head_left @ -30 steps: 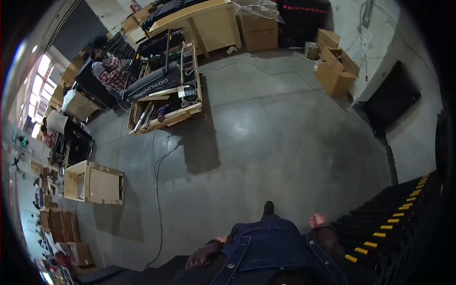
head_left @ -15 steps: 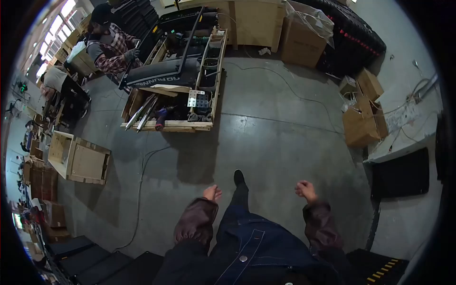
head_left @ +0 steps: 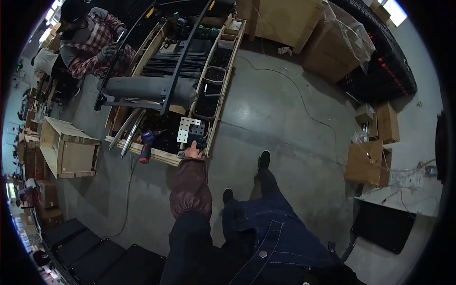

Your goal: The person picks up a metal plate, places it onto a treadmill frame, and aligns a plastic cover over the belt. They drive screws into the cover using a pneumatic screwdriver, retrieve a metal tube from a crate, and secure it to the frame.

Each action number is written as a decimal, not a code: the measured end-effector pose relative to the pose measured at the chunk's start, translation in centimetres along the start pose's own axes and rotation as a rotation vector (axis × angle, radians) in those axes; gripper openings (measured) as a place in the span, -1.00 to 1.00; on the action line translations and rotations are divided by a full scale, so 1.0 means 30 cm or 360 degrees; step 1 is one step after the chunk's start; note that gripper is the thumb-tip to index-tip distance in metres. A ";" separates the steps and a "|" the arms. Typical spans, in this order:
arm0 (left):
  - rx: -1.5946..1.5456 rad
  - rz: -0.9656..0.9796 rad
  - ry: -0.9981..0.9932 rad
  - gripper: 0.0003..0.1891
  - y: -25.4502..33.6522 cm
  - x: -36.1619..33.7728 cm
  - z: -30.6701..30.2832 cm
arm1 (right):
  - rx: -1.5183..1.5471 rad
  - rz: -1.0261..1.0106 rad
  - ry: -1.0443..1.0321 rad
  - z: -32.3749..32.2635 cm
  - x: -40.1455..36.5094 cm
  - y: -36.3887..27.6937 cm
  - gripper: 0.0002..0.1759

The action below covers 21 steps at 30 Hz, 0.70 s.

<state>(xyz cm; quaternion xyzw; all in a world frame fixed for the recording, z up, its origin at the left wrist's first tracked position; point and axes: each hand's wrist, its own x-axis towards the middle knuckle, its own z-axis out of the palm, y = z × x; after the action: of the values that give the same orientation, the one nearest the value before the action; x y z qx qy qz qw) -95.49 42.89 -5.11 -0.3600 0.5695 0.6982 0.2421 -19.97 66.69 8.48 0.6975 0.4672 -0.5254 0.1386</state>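
One left hand point(head_left: 193, 151) is beside the perforated plate point(head_left: 183, 128); I cannot tell its fingers' grip. Sweeping toward nine o'clock could topple the rim-perched power drill point(head_left: 148, 138).

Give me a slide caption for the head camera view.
Left hand at the near rim of a wooden tray, beside a perforated plate, power drill lying nearby.

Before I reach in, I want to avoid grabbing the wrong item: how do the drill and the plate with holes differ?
The drill has a dark bluish body and red base; the plate is pale, flat and full of holes. The drill reaches over the wooden edge, while the plate lies inside it. The plate is close to the left hand; the drill is farther from it. Both lie near that edge.
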 end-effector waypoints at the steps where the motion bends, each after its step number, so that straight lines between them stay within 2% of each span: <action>1: 0.0066 -0.0038 0.0092 -0.40 0.009 0.042 0.010 | -0.0030 -0.0041 -0.0008 -0.048 0.064 -0.087 -0.84; 3: 0.0200 -0.0126 0.0286 -0.37 0.073 0.034 0.066 | -0.0077 -0.0163 -0.0029 -0.149 0.220 -0.304 -0.83; 4: 0.0190 -0.0084 0.0491 -0.48 0.092 0.015 0.107 | -0.0074 -0.0268 -0.0045 -0.204 0.318 -0.454 -0.83; 5: 0.0175 -0.0094 0.0526 -0.48 0.101 -0.015 0.143 | -0.0028 -0.0345 -0.0075 -0.237 0.421 -0.627 -0.82; 6: -0.0075 0.0054 0.0497 -0.45 0.101 -0.049 0.185 | 0.0005 -0.0404 -0.0094 -0.260 0.516 -0.803 -0.82; 7: -0.0325 0.0203 0.0474 -0.42 0.101 -0.109 0.223 | 0.0061 -0.0270 -0.0029 -0.260 0.610 -1.018 -0.79; 8: -0.0358 0.0229 0.0420 -0.48 0.131 -0.211 0.267 | 0.0043 -0.0325 -0.0107 -0.262 0.705 -1.229 -0.82; 10: -0.0360 0.0151 0.0053 -0.63 0.101 -0.192 0.289 | -0.0072 -0.0512 -0.0275 -0.158 0.787 -1.692 -0.80; 11: -0.0561 0.0331 -0.0195 -0.69 0.168 -0.380 0.411 | -0.0089 -0.0626 -0.0326 -0.016 0.621 -1.957 -0.81; 12: -0.0573 0.0378 -0.0294 -0.70 0.221 -0.493 0.512 | -0.0195 -0.0732 -0.0529 0.089 0.554 -2.154 -0.75; 13: -0.0577 0.0407 -0.0400 -0.70 0.256 -0.573 0.602 | -0.0274 -0.0892 -0.0732 0.203 0.498 -2.294 -0.63; 14: -0.0517 0.0402 -0.0423 -0.69 0.300 -0.656 0.689 | -0.0459 -0.0974 -0.0945 0.305 0.303 -2.456 -0.48; 16: -0.0473 0.0431 -0.0492 -0.69 0.354 -0.697 0.840 | -0.0502 -0.0889 -0.1377 0.492 0.184 -2.643 -0.27; 18: -0.0401 0.0504 -0.0623 -0.70 0.455 -0.699 0.990 | -0.0404 -0.0914 -0.1801 0.618 0.051 -2.794 -0.25; 21: -0.0251 0.0470 -0.0716 -0.73 0.642 -0.660 1.143 | -0.0412 -0.1037 -0.1785 0.756 0.004 -2.979 -0.48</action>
<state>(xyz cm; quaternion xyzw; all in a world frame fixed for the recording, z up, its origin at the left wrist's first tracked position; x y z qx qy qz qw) -105.33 73.06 25.42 -0.1268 0.4916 0.8305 0.2292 -104.91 98.17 25.70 0.1187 0.5707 -0.7637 0.2775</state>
